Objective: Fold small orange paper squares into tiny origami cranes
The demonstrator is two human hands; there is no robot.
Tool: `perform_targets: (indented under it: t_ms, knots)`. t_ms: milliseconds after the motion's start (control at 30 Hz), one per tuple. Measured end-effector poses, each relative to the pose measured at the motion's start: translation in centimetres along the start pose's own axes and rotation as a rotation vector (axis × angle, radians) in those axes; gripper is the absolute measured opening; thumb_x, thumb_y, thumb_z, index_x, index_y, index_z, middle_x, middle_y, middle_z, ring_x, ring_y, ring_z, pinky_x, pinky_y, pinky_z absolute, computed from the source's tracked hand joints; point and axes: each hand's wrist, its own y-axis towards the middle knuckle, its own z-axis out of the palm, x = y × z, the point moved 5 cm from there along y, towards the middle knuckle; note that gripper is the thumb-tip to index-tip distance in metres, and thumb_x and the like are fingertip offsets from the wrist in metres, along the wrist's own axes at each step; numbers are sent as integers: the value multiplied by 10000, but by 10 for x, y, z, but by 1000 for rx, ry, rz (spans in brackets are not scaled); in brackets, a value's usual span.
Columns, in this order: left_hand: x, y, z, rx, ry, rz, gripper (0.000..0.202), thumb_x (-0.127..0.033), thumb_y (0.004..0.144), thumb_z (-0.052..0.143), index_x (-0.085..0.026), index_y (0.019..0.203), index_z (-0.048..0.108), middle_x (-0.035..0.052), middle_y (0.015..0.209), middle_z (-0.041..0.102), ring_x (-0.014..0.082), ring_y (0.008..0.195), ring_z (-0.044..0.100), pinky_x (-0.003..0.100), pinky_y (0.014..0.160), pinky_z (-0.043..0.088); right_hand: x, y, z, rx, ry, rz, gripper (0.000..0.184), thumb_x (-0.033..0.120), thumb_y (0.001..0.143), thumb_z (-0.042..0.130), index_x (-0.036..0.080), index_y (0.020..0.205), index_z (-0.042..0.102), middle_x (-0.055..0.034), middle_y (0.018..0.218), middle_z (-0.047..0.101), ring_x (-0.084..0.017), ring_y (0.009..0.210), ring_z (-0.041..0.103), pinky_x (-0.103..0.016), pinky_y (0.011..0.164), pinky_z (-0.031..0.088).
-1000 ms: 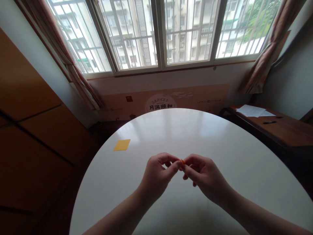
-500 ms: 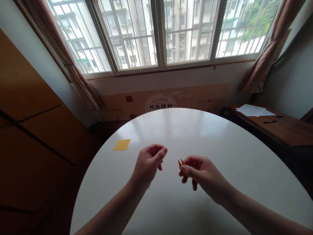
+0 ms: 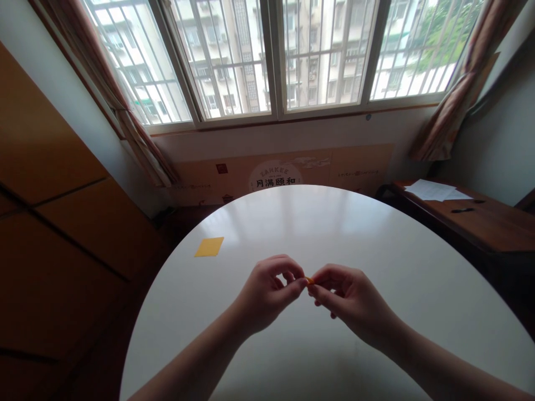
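Over the middle of the round white table [image 3: 376, 245], my left hand [image 3: 267, 292] and my right hand [image 3: 349, 298] meet fingertip to fingertip. Both pinch a tiny folded orange paper piece [image 3: 310, 280], of which only a small corner shows between the fingers. The remaining fingers of both hands are curled in. A flat yellow-orange paper square [image 3: 209, 247] lies on the table to the far left, well apart from my hands.
A dark wooden side table [image 3: 480, 220] at the right carries white sheets [image 3: 432, 189] and a black pen [image 3: 462, 210]. A wooden cabinet [image 3: 54, 223] stands at the left. A printed cardboard panel [image 3: 276, 175] leans under the barred window.
Half a second ago my left hand had drawn away, leaving the orange piece in my right hand alone. Now the left hand has come back and pinches the piece again.
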Motion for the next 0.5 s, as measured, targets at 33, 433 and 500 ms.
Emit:
perform_targets:
  t_ms: [33,433,500]
  knots:
    - [-2,-1,0,0,13,26,116,-229,833,684,-144,753,675,30,768,624,111,650,555,187,513,430,2,-1,-1,-6,-20,-26,145,312,856,697,173,828,727,-32,703,683,-148,637,620,-218,493,460]
    - [-10,-8,2,95,200,259,190,-4,679,592,-173,765,610,9,823,613,105,657,559,202,551,479,17,-6,-3,8,-289,-266,69,153,830,668,205,829,713,-1,731,692,-107,583,584,-183,474,445]
    - [-10,-9,4,105,190,250,202,0,649,583,-173,749,609,7,805,609,107,652,555,202,543,469,17,-6,-1,13,-306,-272,87,134,809,672,209,817,715,1,729,688,-114,600,592,-196,504,464]
